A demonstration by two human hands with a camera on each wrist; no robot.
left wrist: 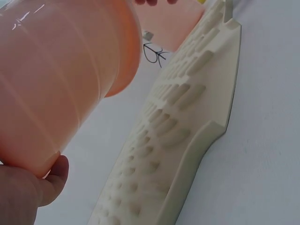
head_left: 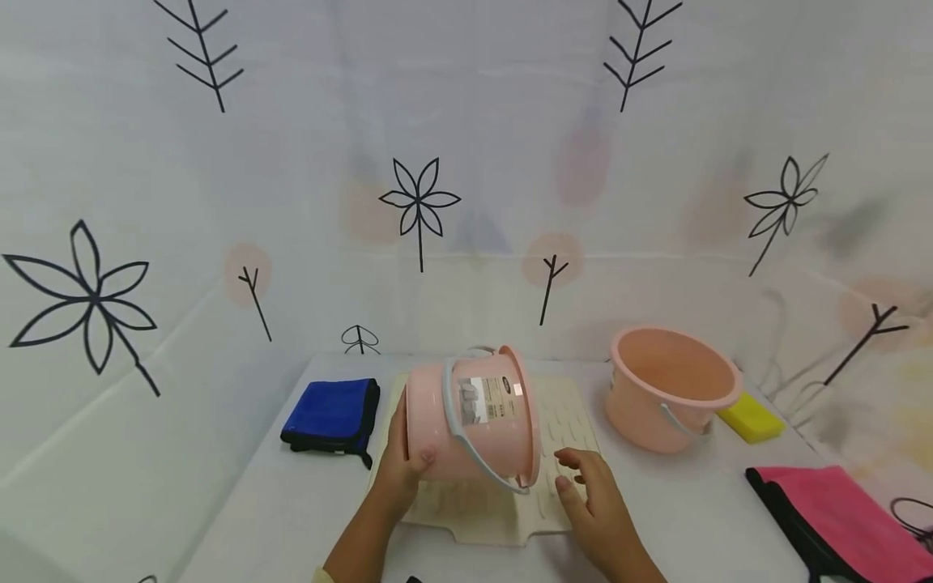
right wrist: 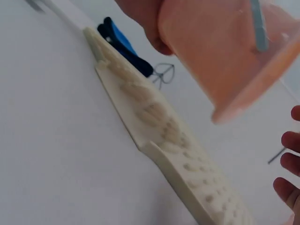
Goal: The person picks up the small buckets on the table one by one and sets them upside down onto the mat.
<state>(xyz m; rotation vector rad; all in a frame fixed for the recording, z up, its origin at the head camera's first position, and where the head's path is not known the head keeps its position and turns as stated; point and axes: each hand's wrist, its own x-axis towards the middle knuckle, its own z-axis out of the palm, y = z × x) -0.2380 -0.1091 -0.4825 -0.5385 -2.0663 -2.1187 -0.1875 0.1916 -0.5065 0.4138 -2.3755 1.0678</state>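
Observation:
My left hand (head_left: pixel 399 474) grips a pink bucket (head_left: pixel 432 405) at its base, thumb on the lower side. The bucket lies tipped sideways in the air, its mouth facing right, with a pale grey-blue handle (head_left: pixel 453 405) and a printed label (head_left: pixel 487 400). Under it is a cream washboard (head_left: pixel 496 518) with rows of raised ridges. To the right of the rim, my right hand (head_left: pixel 601 510) is held apart from the bucket with loosely bent fingers and nothing in them. In the right wrist view, its fingertips (right wrist: pixel 291 140) show at the right edge.
A second, peach-coloured bucket (head_left: pixel 641 409) stands upright at the back right, beside a yellow sponge (head_left: pixel 752 418). A folded blue cloth (head_left: pixel 331 411) with black edging lies at the left. Nearer on the right is a pink cloth (head_left: pixel 849 518) with black trim. White patterned sheeting hangs behind the white table (head_left: pixel 284 518).

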